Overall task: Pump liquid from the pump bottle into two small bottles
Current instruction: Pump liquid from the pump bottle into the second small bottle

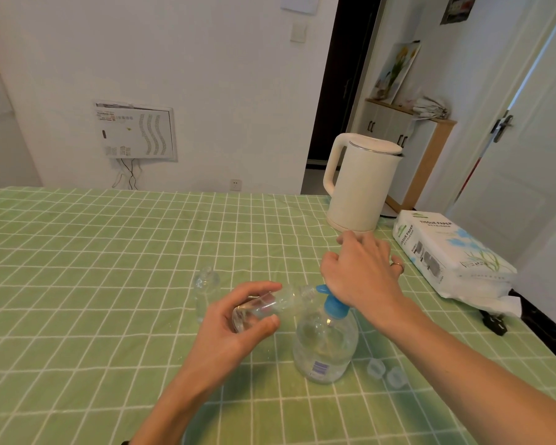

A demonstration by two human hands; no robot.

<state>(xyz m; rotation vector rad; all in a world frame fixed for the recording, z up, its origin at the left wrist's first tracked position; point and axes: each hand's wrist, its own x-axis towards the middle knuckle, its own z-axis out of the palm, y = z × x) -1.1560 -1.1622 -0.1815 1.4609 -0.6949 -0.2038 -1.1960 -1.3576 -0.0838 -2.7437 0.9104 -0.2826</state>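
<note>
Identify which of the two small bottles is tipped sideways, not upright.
The small bottle gripped in the left hand, mouth at the blue pump nozzle; the other small bottle stands upright behind it.

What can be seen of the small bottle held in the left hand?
The small bottle is clear, plastic or glass by its look, uncapped, with a threaded neck. It is tipped nearly flat above the table, its mouth meeting the blue spout of the pump bottle. The left hand grips its base end, fingers above, thumb below. A little clear liquid seems to lie inside.
</note>
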